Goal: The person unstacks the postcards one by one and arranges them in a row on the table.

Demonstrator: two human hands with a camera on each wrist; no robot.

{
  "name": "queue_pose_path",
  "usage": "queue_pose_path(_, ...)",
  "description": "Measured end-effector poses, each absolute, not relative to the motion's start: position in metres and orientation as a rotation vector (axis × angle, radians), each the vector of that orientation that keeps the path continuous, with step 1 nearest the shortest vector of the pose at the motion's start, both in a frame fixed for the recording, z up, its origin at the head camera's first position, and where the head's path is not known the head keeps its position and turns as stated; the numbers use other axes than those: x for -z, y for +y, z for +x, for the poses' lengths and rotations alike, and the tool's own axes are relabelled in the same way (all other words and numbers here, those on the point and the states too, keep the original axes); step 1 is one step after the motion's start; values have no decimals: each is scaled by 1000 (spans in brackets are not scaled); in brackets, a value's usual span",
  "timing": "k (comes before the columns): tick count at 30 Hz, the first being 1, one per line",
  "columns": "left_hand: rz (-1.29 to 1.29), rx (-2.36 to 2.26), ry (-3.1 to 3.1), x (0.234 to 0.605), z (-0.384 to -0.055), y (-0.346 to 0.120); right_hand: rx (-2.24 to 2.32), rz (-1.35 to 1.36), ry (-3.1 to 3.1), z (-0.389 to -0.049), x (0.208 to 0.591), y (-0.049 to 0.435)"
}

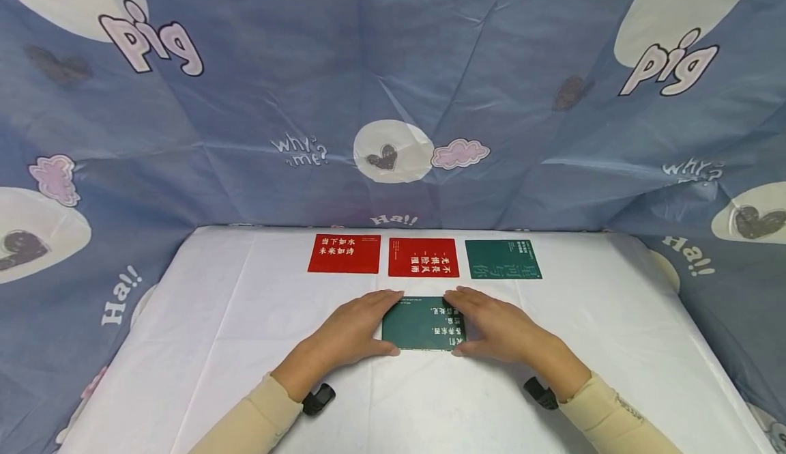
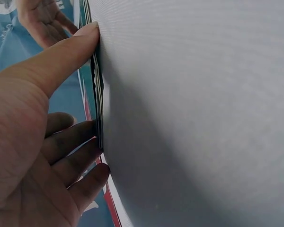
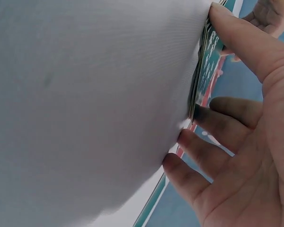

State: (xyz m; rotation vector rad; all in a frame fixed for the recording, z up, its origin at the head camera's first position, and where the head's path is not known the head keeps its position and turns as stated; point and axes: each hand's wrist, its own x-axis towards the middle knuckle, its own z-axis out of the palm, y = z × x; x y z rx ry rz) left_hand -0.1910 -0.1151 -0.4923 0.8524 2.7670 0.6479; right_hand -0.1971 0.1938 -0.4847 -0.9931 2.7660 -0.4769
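While the left hand [image 1: 351, 328] and right hand [image 1: 500, 324] hold a green card stack [image 1: 413, 328], left red card [image 1: 345, 263], middle red card [image 1: 404, 268] and right green card [image 1: 490, 256] line the far edge of the worktop [image 1: 430, 406].
Stack is midway between side edges, just nearer than middle red card; both grips part-spread around it, thumbs at near corners, fingers at far corners.

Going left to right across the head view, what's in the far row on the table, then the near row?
Far: left red card, right red card, green card. Near: left hand, green-topped card stack, right hand.
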Motion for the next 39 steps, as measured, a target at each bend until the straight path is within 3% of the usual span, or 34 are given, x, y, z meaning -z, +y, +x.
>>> queue_pose_path(39, 920, -618, 2821, 474, -189, -99, 420, -990, 2877, -190, 470, 196)
